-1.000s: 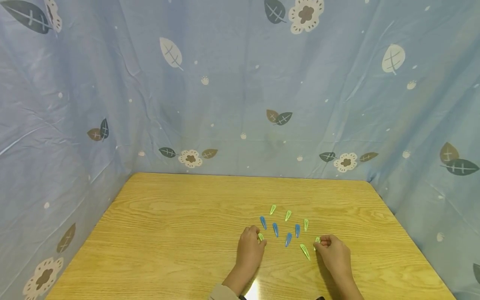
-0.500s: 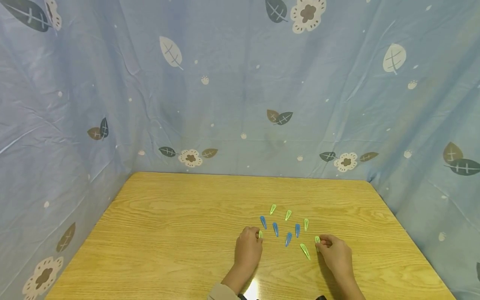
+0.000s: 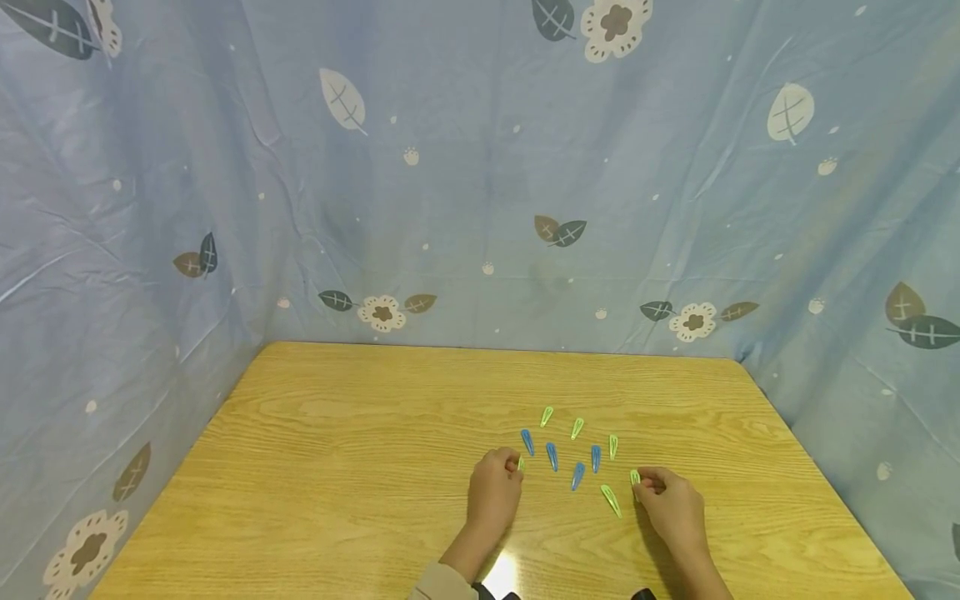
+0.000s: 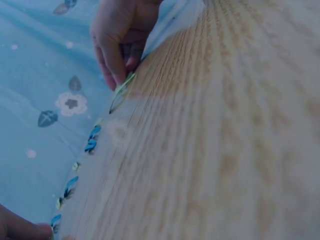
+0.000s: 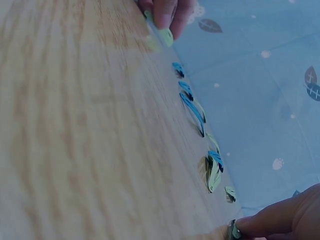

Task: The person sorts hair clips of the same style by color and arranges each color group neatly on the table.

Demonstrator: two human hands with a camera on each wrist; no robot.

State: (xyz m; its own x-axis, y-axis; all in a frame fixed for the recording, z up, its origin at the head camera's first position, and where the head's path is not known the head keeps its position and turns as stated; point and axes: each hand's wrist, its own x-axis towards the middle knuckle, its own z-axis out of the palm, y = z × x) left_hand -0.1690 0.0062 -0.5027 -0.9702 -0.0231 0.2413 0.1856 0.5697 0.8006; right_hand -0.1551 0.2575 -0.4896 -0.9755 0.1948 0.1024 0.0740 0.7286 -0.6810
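Note:
My left hand (image 3: 495, 492) pinches a green snap hair clip (image 3: 521, 463) just above the table, left of the loose clips. In the right wrist view that clip (image 5: 166, 37) sticks out from under the left fingertips (image 5: 164, 20). On the other side, my right hand (image 3: 673, 510) pinches another green hair clip (image 3: 635, 477) between thumb and fingers. The left wrist view shows this clip (image 4: 121, 91) tilted, its tip close to the tabletop. Between the hands lie several blue hair clips (image 3: 578, 477) and several green ones, including a near green clip (image 3: 611, 500).
The wooden table (image 3: 337, 467) reaches back to a blue patterned curtain (image 3: 480, 192), which also hangs along both sides. A bright reflection (image 3: 501, 575) shows near the front edge. Other green clips (image 3: 547, 417) lie at the back of the group.
The left hand has shifted slightly left and away from the person, and its green clip has turned and is more covered by the fingers. The right hand and loose clips are almost unmoved.

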